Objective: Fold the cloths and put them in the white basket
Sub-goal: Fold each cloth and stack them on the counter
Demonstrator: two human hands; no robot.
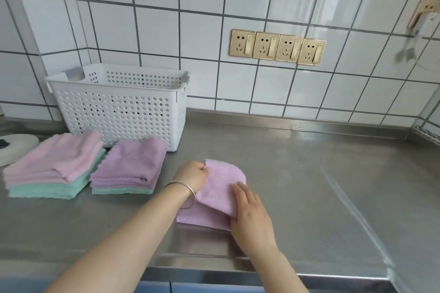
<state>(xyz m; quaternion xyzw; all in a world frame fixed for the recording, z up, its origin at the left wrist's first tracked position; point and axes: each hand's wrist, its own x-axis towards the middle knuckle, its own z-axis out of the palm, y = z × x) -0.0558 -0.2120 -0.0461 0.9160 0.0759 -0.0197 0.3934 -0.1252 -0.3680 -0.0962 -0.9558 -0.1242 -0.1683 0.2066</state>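
Folding pink cloth (217, 188), apparently halfway

White round object (14, 148) cut off at left edge

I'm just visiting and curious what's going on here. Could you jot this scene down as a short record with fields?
place: steel counter by a tiled wall
cloth in work: pink cloth, partly folded
left hand: grips the cloth's far edge
right hand: lies flat on the cloth
basket: white, at the back left, no cloth visible inside
stacks: two piles of pink, purple and green cloths before the basket
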